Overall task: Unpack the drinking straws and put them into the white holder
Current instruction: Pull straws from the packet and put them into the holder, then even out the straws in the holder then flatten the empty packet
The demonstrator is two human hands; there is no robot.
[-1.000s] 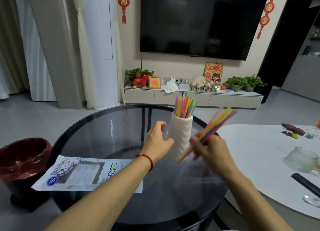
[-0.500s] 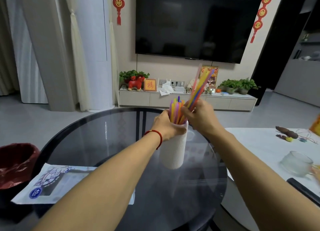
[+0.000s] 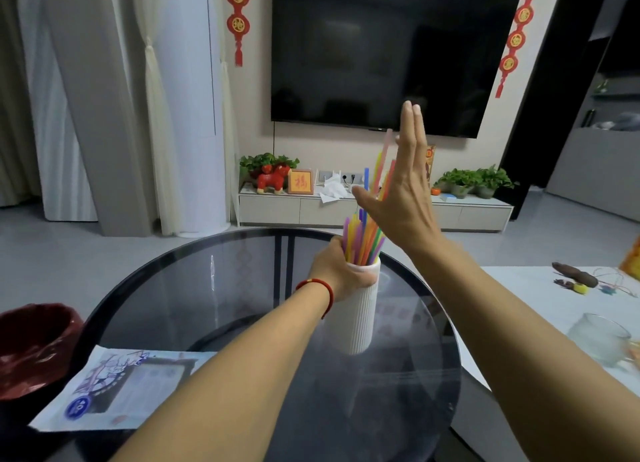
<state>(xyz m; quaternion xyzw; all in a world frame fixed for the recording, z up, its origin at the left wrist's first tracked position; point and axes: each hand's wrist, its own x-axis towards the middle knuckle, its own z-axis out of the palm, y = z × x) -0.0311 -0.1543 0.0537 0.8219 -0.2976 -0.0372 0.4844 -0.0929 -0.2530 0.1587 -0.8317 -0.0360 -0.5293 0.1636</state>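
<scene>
A ribbed white holder point(image 3: 360, 319) stands on the round dark glass table point(image 3: 221, 288), filled with several coloured straws point(image 3: 360, 243). My left hand point(image 3: 337, 274), with a red string at the wrist, is wrapped around the holder just under its rim. Above the holder, my right hand point(image 3: 403, 198) is spread flat with the fingers pointing up and the thumb out to the left. A few taller straws point(image 3: 379, 171) rise behind its palm, higher than the others; their lower ends are hidden.
The flat straw bag point(image 3: 114, 389) lies at the table's near left edge. A red-lined bin point(image 3: 31, 347) sits on the floor to the left. On the right, a white table point(image 3: 540, 309) carries a glass cup point(image 3: 602, 340) and small items.
My right hand carried a bundle of straws up over the holder, and its fingers have opened flat. My left hand moved up to the holder's rim. The view shifted closer.
</scene>
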